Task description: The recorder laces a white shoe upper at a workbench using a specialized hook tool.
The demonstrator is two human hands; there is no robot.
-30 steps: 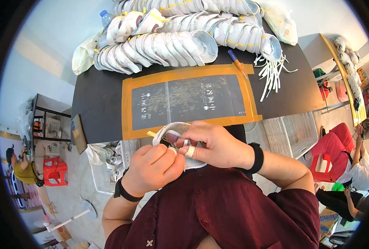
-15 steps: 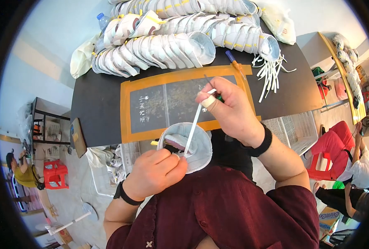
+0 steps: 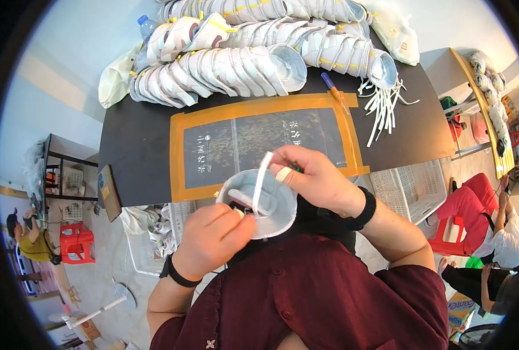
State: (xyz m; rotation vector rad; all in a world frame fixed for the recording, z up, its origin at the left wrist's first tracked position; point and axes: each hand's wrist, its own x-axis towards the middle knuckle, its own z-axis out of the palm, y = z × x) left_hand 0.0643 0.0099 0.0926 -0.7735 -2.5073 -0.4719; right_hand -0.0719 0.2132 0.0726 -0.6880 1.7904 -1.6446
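A pale grey-white shoe upper [image 3: 280,204] is held over my lap at the table's front edge, its opening facing up. My left hand [image 3: 216,239] is closed on its left rim, thumb and forefinger pinched together. A white flat lace [image 3: 260,184] rises from inside the upper beside those fingers, and its top end bends over at my right fingertips. My right hand [image 3: 318,181] is closed around a tool with a green handle [image 3: 298,169], mostly hidden by the fingers. Tape wraps my right thumb. Whether the right fingers also grip the lace, I cannot tell.
Long stacks of nested shoe uppers [image 3: 230,73] line the back of the dark table [image 3: 134,151]. A bundle of white laces [image 3: 383,111] hangs off one stack. Beside it lies a blue-capped pen-like tool [image 3: 333,86]. White crates [image 3: 414,189] stand below; other people sit at both sides.
My right hand has come down toward the upper, and the lace, pulled taut before, now curves slackly. The tool's thin metal shaft no longer shows. My left hand has shifted slightly left.
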